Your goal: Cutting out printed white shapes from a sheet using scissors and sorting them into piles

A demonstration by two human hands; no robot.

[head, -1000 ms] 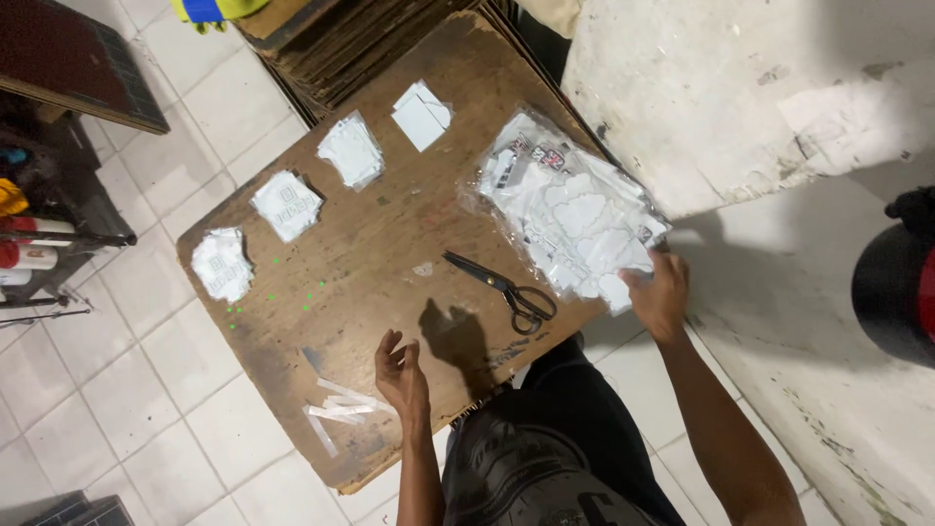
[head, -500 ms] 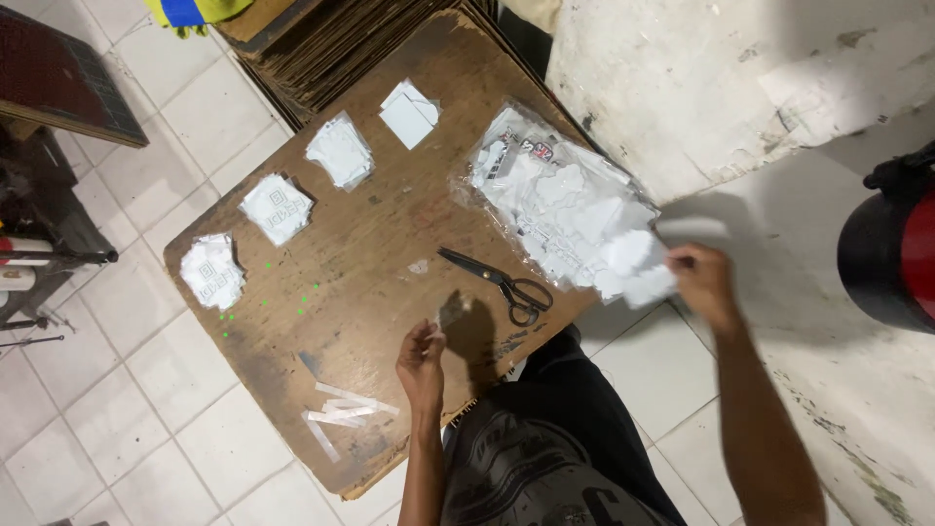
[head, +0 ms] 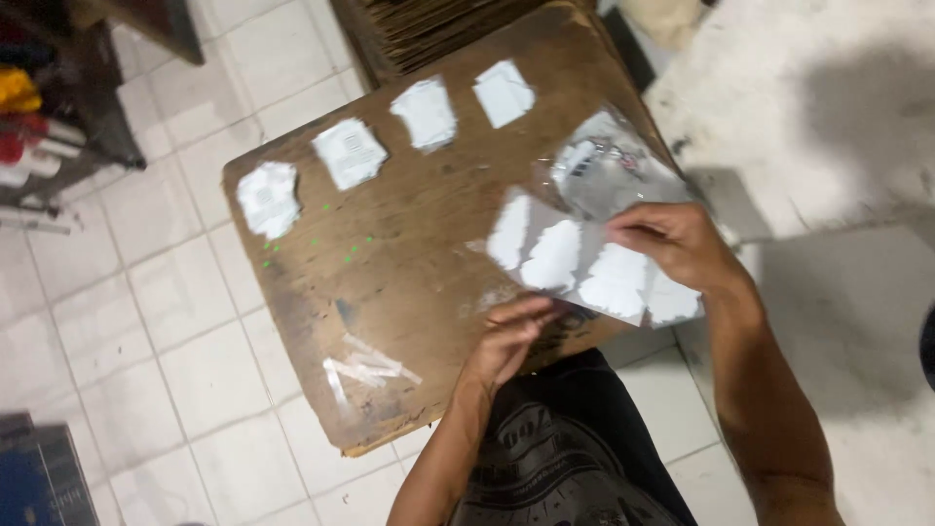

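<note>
Currently we hold a clear plastic sheet (head: 594, 268) bearing four white cut-out shapes above the near right part of the worn wooden board (head: 409, 253). Our right hand (head: 672, 244) grips the sheet's upper edge, fingers closed over it. Our left hand (head: 511, 336) meets the sheet's lower left edge, fingers curled against it from below; we cannot tell how firmly it grasps. Just beyond the sheet lies a clear plastic bag (head: 609, 170) with more pieces inside, resting on the board's far right corner. Along the far edge sit four white paper pieces (head: 351, 153) in a row, well apart from the hands. Near the board's close left corner lie thin white strips (head: 365, 368). White floor tiles (head: 175, 321) surround the board.
</note>
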